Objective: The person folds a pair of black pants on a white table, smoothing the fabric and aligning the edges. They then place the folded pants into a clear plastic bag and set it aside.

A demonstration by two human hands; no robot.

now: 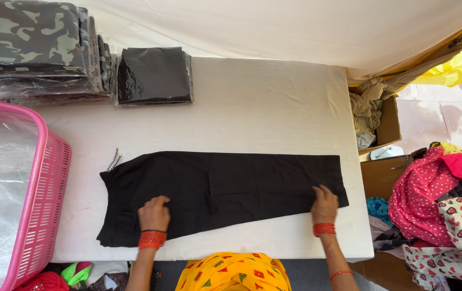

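White padded table (252, 102) under a pale canopy forms the work surface, and black trousers (225, 188) lie flat along its near half, waistband to the person's left and leg hem to the right. Left hand (154, 213) rests on the trousers near the waistband end, fingers curled and knuckles up, pressing or pinching the near edge of the cloth; whether fabric is actually pinched under the fingers cannot be told. Right hand (324, 203) lies open and palm down on the hem end of the trousers, fingers spread flat, holding nothing. Both wrists carry red bangles. A striped drawcord (114, 159) trails from the waistband's far corner onto the table. A patch pocket sits about midway along the trousers. Judged from the smooth lie and soft creasing, the garment is light, limp and non-slippery on the padded cover; it would sag if lifted at one point, so hold is best taken at the waistband seam and the hem edge together. Beyond the trousers, toward the far side of the table, sits a bagged black folded garment (154, 75), and left of that a stack of bagged camouflage garments (31, 48). Left of the trousers, off the table edge, stands a pink plastic basket (53, 178) lined with clear film. Right of the trousers, a cardboard box (390, 121) of rags and a heap of printed red clothes (436, 199).
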